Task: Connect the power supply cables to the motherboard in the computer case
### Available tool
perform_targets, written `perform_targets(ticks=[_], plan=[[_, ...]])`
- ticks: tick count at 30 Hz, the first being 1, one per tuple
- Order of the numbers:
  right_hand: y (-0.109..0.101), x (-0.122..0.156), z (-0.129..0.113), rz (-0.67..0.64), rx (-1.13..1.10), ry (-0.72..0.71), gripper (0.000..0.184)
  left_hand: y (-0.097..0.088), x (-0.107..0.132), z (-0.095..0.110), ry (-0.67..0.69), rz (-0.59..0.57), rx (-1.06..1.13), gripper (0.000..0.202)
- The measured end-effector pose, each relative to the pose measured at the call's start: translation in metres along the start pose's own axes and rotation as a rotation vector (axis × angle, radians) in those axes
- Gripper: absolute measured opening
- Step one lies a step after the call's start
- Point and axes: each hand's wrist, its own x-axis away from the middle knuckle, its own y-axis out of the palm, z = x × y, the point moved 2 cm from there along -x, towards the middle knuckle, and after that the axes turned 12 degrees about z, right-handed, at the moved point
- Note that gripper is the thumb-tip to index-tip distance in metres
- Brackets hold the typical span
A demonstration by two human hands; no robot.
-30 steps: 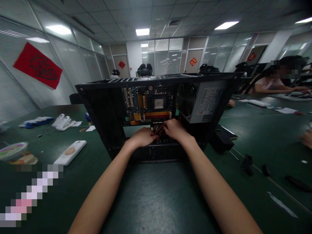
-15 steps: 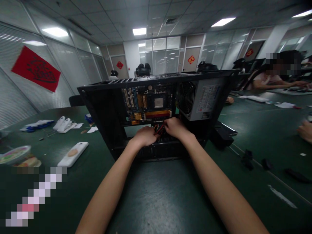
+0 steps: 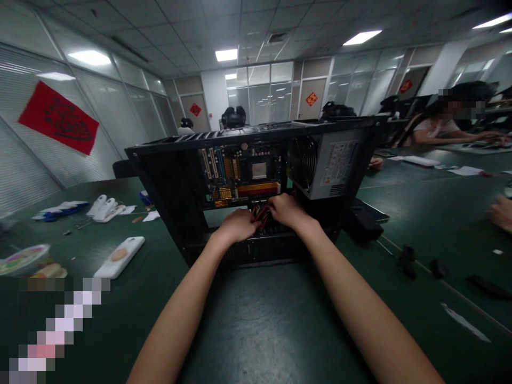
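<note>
An open black computer case [image 3: 160, 192] stands on the green table in front of me. Inside it are a motherboard [image 3: 228, 168] with a bare processor square and a grey power supply [image 3: 336, 165] with a round fan grille at upper right. Both my hands reach into the lower part of the case. Between them runs a bundle of coloured power cables [image 3: 261, 214]. My left hand [image 3: 239, 224] is closed on the cables from the left. From the right, my right hand [image 3: 286, 209] grips them, its fingertips partly hidden.
A white phone [image 3: 130, 250] and a bowl [image 3: 24, 258] lie at left, with white and blue items behind. Right of the case are a black box [image 3: 363, 224] and small black parts [image 3: 407, 261]. Another person [image 3: 436, 128] works at the far right; a further hand [image 3: 502, 213] shows at the right edge.
The view has shifted very slightly. Both hands keep nearly the same place on the cables, and the case has not visibly moved on the table.
</note>
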Motion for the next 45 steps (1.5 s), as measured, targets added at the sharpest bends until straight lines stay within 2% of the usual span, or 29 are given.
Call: perform_targets(ticks=[8, 14, 21, 23, 25, 28, 35, 45], plan=[[0.0028, -0.0042, 0.0023, -0.020, 0.000, 0.013, 0.030, -0.0001, 0.0005, -0.0001, -0.015, 0.017, -0.053, 0.040], [0.0041, -0.0090, 0.0054, -0.014, -0.010, 0.038, 0.030, -0.0014, 0.0013, 0.0006, -0.045, 0.074, -0.079, 0.036], [0.0035, -0.0079, 0.0035, -0.026, 0.016, 0.043, 0.031, -0.0012, 0.0028, 0.0010, -0.044, 0.072, -0.061, 0.035], [0.0036, -0.0074, 0.0028, -0.028, 0.024, 0.037, 0.032, -0.0022, 0.0027, 0.0012, -0.041, 0.144, -0.062, 0.040], [0.0041, -0.0072, 0.0023, -0.034, 0.029, 0.032, 0.032, -0.0043, 0.0025, 0.0009, -0.050, 0.264, -0.071, 0.045], [0.0052, -0.0071, 0.0021, -0.033, 0.032, 0.014, 0.032, -0.0061, 0.0023, -0.0010, -0.087, 0.381, -0.089, 0.035], [0.0073, -0.0065, 0.0055, 0.007, 0.020, -0.023, 0.031, -0.0062, 0.0030, -0.0016, -0.068, 0.345, -0.099, 0.032], [0.0076, -0.0080, 0.0064, 0.008, -0.031, 0.023, 0.030, -0.0064, 0.0056, 0.0017, 0.000, 0.308, -0.150, 0.036]])
